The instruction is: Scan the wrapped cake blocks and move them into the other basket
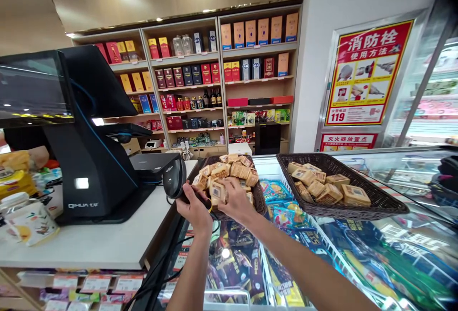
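Note:
My left hand (195, 208) is wrapped round a black barcode scanner (173, 177), its head tilted up to the left of the near basket. A small packaged cake (217, 192) in tan wrapping is gripped by the fingers of my right hand (238, 201), at the front of the pile. Many similar packs are heaped in this dark brown wicker basket (260, 195). To the right, a second wicker basket (379, 201) holds several more of the same packs (317, 188). My right palm is turned away, so part of the held pack is hidden.
Both baskets rest on a glass-topped freezer (236, 273) holding packaged frozen goods. At left, a black checkout terminal (96, 168) stands on a white counter (107, 244) beside a jar (28, 220). Black cables (157, 277) hang along the counter edge. Stocked shelves (189, 82) line the back wall.

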### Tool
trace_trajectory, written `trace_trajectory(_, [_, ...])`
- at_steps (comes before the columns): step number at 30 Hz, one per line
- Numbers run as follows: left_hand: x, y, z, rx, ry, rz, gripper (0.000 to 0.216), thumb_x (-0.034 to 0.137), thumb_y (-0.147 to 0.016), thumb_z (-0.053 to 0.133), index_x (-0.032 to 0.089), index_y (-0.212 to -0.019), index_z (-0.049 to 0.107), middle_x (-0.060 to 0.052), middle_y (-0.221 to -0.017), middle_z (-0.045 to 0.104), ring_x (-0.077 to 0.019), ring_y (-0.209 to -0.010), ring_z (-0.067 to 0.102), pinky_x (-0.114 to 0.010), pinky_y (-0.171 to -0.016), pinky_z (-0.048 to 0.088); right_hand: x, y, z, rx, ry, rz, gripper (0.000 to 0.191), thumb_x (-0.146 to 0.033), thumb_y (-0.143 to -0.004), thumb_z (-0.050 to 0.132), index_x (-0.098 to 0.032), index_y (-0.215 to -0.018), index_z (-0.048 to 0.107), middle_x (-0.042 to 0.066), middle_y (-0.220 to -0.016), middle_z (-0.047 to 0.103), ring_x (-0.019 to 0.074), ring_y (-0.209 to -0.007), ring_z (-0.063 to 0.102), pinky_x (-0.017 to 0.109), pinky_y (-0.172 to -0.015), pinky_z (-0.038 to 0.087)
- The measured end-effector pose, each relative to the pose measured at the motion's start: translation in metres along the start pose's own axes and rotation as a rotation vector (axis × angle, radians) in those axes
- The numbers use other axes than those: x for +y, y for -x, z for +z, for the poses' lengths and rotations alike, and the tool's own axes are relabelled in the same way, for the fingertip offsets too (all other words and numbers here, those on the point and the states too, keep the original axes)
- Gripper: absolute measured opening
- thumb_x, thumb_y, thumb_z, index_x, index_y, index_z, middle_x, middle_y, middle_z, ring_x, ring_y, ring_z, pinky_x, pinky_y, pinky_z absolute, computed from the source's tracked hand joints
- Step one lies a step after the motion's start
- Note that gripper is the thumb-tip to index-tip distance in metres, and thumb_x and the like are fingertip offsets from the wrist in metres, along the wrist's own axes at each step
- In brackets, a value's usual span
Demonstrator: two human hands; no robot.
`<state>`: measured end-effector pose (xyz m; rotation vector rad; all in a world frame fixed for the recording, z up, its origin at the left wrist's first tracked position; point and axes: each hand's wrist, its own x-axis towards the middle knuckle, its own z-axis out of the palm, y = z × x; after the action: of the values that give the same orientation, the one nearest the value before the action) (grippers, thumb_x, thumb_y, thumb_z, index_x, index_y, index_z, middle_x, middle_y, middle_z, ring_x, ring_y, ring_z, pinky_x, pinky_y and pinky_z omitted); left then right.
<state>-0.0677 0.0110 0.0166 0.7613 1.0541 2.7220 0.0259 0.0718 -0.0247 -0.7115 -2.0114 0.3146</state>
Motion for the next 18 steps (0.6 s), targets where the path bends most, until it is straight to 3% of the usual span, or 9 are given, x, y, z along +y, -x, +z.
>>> trace_trajectory(3, [-0.002,0.006,0.002,-0.122,0.017,-0.06,0.042,0.059,-0.087,0.063,0.019,-0.082,0.052,0.007,-0.063,0.053,-0.0064,-0.044,0.047,-0.021,-0.044,0.038,0.021,0.02,-0.048,0.134,0.032,-0.106,0.065,-0.019,-0.077,0.065,-0.022,-0.14,0.05,0.014,-0.135,0.053,0.0311,-0.125,0.055,0.049,-0.108,0.05])
trace_trajectory(8, [-0.01,0.029,0.01,-0.358,-0.013,-0.259,0.048,0.064,-0.08,0.068,0.019,-0.081,0.053,0.005,-0.064,0.055,-0.0065,-0.043,0.046,-0.019,-0.041,0.036,0.079,0.058,-0.119,0.388,0.156,-0.056,0.057,-0.025,-0.077,0.067,-0.023,-0.133,0.055,0.013,-0.126,0.059,0.0319,-0.121,0.058,0.051,-0.103,0.053])
trace_trajectory(13, [-0.009,0.061,0.012,-0.745,-0.113,-0.563,0.051,0.068,-0.08,0.065,0.018,-0.086,0.057,0.005,-0.06,0.053,-0.0072,-0.04,0.042,-0.019,-0.039,0.032,0.114,0.076,-0.137,0.52,0.099,0.05,0.054,-0.027,-0.075,0.069,-0.023,-0.128,0.058,0.014,-0.125,0.061,0.0314,-0.115,0.062,0.044,-0.084,0.062])
trace_trajectory(16, [-0.01,0.077,0.011,-0.956,-0.239,-0.598,0.054,0.07,-0.077,0.067,0.017,-0.074,0.055,0.004,-0.056,0.05,-0.0063,-0.041,0.04,-0.019,-0.04,0.031,0.119,0.075,-0.139,0.533,0.087,0.038,0.054,-0.027,-0.074,0.07,-0.022,-0.127,0.059,0.014,-0.124,0.062,0.0312,-0.118,0.061,0.046,-0.094,0.059])
trace_trajectory(18, [-0.012,0.084,0.01,-1.029,-0.289,-0.576,0.055,0.07,-0.078,0.066,0.016,-0.071,0.055,0.004,-0.057,0.049,-0.0052,-0.041,0.039,-0.019,-0.04,0.03,0.12,0.073,-0.141,0.539,0.079,0.056,0.053,-0.028,-0.074,0.07,-0.023,-0.126,0.06,0.013,-0.123,0.062,0.0313,-0.119,0.06,0.049,-0.101,0.055])
